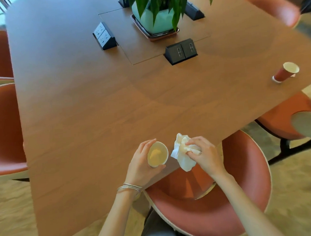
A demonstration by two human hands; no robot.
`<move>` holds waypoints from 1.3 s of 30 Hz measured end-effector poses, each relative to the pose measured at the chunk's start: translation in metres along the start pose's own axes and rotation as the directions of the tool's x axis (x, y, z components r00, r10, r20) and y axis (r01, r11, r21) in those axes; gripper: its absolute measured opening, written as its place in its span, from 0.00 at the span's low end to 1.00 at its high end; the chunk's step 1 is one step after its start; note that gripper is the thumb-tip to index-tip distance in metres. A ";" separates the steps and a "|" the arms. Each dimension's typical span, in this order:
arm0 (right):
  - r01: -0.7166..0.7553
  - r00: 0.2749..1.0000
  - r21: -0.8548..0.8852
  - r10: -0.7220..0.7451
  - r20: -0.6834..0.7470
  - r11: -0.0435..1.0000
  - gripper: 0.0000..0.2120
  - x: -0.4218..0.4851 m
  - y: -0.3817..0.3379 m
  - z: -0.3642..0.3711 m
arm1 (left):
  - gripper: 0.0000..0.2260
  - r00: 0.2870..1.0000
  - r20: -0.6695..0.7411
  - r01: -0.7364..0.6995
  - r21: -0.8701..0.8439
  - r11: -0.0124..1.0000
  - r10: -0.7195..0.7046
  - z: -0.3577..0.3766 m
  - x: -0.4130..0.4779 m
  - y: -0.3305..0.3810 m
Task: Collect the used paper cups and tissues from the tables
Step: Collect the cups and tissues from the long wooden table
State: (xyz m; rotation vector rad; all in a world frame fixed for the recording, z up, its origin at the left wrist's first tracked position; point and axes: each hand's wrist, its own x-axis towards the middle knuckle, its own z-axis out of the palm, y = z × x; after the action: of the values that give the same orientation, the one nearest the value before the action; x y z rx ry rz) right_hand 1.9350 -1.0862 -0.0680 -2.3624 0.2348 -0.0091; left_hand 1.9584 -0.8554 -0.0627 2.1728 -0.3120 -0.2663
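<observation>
Left hand curls round white paper cup, mouth up, at near edge of desk. Right hand pinches crumpled white tissue just beside that cup. Orange chair tucked under desk below hands. Farther right: 1 red paper cup upright near desk edge. Mid-desk: black socket box. Beyond it: potted plant on tray.

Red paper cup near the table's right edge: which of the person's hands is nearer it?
Right. The right hand, gripping crumpled white tissue, is down-left of the red paper cup; the left hand lies farther left.
</observation>
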 end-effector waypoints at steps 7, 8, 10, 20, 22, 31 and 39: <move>-0.037 0.999 0.028 0.037 -0.013 0.999 0.11 -0.029 -0.004 -0.004 | 0.37 0.999 -0.003 0.039 0.039 0.998 -0.038 0.000 -0.019 0.005; -0.038 0.999 0.029 0.038 -0.010 0.999 0.11 -0.032 -0.004 -0.006 | 0.37 0.999 -0.008 0.039 0.040 0.998 -0.039 0.001 -0.022 0.007; -0.041 0.999 0.021 0.041 -0.008 0.999 0.11 -0.039 0.000 -0.012 | 0.36 0.999 -0.016 0.035 0.043 0.998 -0.035 0.005 -0.029 0.012; -0.062 0.997 0.026 0.062 -0.034 0.998 0.11 -0.098 0.057 -0.067 | 0.36 0.999 -0.034 0.023 -0.014 1.000 -0.024 0.069 -0.076 0.061; -0.055 0.998 0.043 0.057 -0.032 0.998 0.11 -0.115 0.075 -0.083 | 0.36 0.999 -0.034 0.020 -0.014 1.000 -0.020 0.090 -0.089 0.076; 0.009 0.999 0.002 -0.009 -0.038 1.000 0.12 -0.188 0.149 -0.163 | 0.37 0.998 -0.054 0.019 0.002 1.000 -0.019 0.184 -0.143 0.138; 0.007 0.994 0.000 -0.007 -0.110 1.000 0.11 -0.220 0.189 -0.231 | 0.36 0.997 -0.057 -0.047 -0.015 0.999 0.046 0.225 -0.155 0.191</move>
State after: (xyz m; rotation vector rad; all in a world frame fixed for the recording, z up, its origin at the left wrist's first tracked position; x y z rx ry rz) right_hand 1.6702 -1.3404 -0.0187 -2.3646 0.2801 -0.1429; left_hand 1.7202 -1.0852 -0.0244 2.1503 -0.3263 -0.1799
